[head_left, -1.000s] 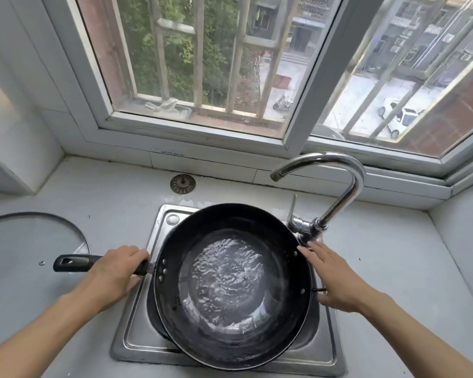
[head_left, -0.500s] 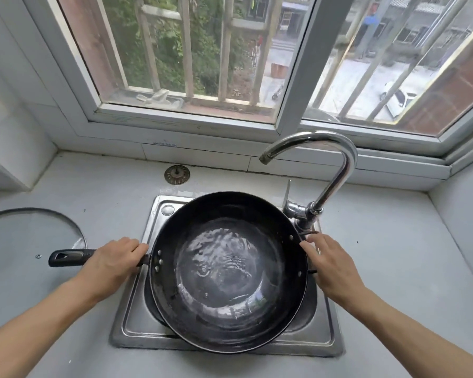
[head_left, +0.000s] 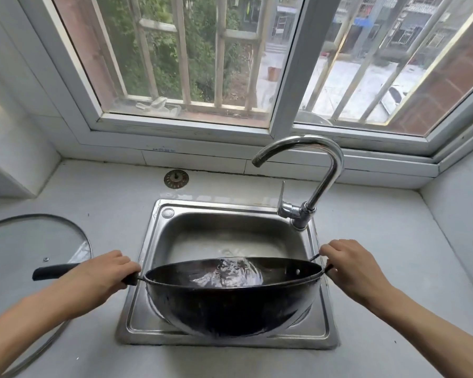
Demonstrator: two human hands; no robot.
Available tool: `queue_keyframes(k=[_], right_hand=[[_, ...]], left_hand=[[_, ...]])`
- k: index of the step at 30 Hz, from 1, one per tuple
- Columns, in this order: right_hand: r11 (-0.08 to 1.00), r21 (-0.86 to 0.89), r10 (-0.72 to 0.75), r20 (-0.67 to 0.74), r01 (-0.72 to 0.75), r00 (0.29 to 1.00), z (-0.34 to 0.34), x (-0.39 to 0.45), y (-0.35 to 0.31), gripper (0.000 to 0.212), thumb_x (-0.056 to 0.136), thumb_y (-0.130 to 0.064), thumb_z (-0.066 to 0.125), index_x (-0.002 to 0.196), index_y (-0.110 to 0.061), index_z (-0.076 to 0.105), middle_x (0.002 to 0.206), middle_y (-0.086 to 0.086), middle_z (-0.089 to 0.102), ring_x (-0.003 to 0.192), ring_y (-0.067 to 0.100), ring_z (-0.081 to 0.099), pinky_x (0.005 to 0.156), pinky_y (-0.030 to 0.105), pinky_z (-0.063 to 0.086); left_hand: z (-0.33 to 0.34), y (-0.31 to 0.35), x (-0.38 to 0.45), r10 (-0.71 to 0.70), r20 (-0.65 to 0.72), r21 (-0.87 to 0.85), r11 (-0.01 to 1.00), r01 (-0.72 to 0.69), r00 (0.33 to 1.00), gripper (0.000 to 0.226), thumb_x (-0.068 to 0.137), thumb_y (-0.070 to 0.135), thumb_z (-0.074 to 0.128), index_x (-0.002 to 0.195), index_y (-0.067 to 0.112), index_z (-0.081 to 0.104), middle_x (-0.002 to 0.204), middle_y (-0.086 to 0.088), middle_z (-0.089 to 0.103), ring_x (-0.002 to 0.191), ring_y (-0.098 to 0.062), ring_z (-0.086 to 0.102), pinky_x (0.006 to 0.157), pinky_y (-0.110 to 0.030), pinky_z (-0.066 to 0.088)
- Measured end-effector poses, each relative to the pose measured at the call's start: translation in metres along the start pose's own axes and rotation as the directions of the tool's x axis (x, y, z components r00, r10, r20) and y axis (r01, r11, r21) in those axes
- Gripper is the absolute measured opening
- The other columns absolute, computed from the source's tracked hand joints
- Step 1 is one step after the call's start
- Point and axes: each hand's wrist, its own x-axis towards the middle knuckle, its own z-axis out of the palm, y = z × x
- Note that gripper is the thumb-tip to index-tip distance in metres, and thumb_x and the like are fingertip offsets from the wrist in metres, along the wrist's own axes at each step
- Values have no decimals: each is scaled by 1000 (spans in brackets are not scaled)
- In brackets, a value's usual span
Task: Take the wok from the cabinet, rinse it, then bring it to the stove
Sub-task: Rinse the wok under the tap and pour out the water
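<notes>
Tilting away over the sink (head_left: 159,238), the wok (head_left: 230,298) is held above the near half of the basin, its far rim lowered and water pooled inside. The long handle (head_left: 55,271) is gripped by the left hand (head_left: 101,276), fingers curled round it just beside the rim. The small loop handle is pinched by the right hand (head_left: 352,268). A tap (head_left: 311,186) stands behind. A glass lid (head_left: 33,246) lies on the counter (head_left: 380,255), left of the sink.
</notes>
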Motion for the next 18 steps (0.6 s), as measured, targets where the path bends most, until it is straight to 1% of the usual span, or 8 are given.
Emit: queue_keyframes(k=[5,6,8,10,13,14,16,18], right_hand=[[999,-51,10,6,-10,1000,-9,-5,0,38,39,7,75,70,-11,59,62,4,56,55,32,53,51,34,48],[998,-55,11,13,-10,1000,-11,-6,1,38,39,7,76,69,-11,59,61,4,56,53,32,54,50,33,47],[999,-31,30,43,-29,999,-14,-6,4,39,39,5,78,68,-13,60,59,2,56,52,30,54,48,32,45],[997,45,52,76,-55,996,-17,-8,9,35,46,0,81,68,-17,60,59,-2,57,54,28,55,47,32,44],[991,114,69,72,-77,995,-21,-11,11,28,57,-6,82,67,-19,59,60,-2,55,57,25,54,50,32,43],[990,111,75,65,-82,995,-22,-11,10,28,57,-6,82,67,-19,59,61,-2,55,57,25,54,50,32,43],[996,67,60,36,-62,998,-24,-12,6,32,50,-2,81,69,-17,60,61,-2,56,56,26,54,49,32,43],[1000,0,-13,6,13,1000,-27,-13,2,36,42,3,80,67,-13,60,60,1,55,54,28,53,49,31,44]], left_hand=[[-9,10,0,29,-54,-21,999,-30,998,18,88,27,58,104,35,53,90,19,55,86,-3,48,75,-26,46],[-11,11,0,37,-41,-24,999,-38,998,17,89,28,57,104,35,54,91,18,56,87,-3,49,77,-27,45],[-15,11,0,45,37,-50,998,-43,998,17,89,30,52,105,35,54,93,17,57,90,-2,49,81,-27,43],[-17,10,-2,65,84,-104,993,-56,994,18,90,32,49,107,34,55,92,17,56,91,0,47,83,-25,42],[-17,10,-7,74,57,-119,991,-66,996,19,93,31,47,109,37,54,92,17,54,92,1,46,82,-22,41],[-19,11,-9,73,42,-116,991,-67,996,17,94,31,47,108,38,52,91,18,54,93,1,46,82,-21,41],[-23,15,-11,66,21,-91,994,-64,998,14,94,30,48,106,37,51,91,19,54,94,1,46,81,-21,40],[-28,20,-15,45,-5,-37,998,-45,999,15,93,29,51,106,33,54,93,20,57,93,-1,47,80,-23,42]])
